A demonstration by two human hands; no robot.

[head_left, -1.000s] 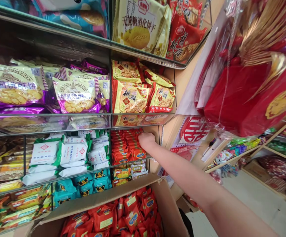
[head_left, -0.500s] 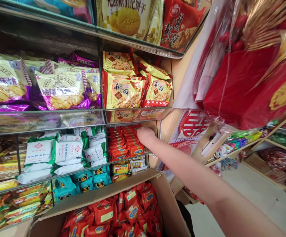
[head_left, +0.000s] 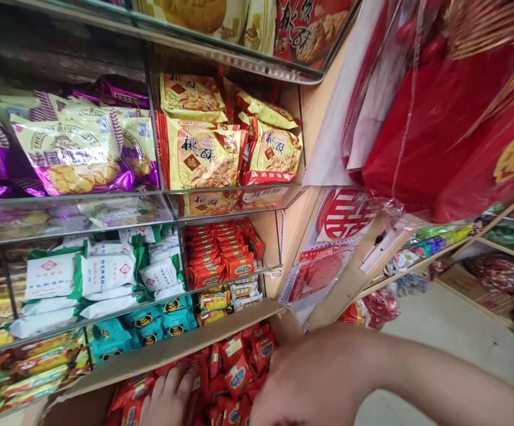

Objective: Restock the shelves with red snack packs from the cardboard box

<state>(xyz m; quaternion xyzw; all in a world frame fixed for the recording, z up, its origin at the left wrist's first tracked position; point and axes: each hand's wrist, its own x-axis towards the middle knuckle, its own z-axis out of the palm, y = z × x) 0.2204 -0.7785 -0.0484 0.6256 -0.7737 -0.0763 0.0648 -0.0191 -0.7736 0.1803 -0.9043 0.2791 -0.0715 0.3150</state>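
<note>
Small red wrapped snack packs (head_left: 239,376) fill an open cardboard box (head_left: 168,346) at the bottom of the view. My left hand (head_left: 170,396) reaches into the box with curled fingers on the red packs; whether it grips one is hidden. My right hand (head_left: 301,378), blurred, is over the right side of the box, its fingers out of sight. Behind the box, similar red packs (head_left: 223,254) stand in stacked rows in a shelf compartment, with a gap at their right side.
Glass shelves (head_left: 234,188) hold yellow-and-red biscuit packs (head_left: 207,157), purple-and-cream packs (head_left: 74,157), white-and-green packs (head_left: 106,272) and teal packs (head_left: 150,325). A large red wrapped item (head_left: 443,130) hangs at the upper right. Pale floor (head_left: 456,337) shows at the right.
My right hand has left the red packs on the shelf and come down over the box. My left hand has come into view inside the box. The view has shifted slightly.
</note>
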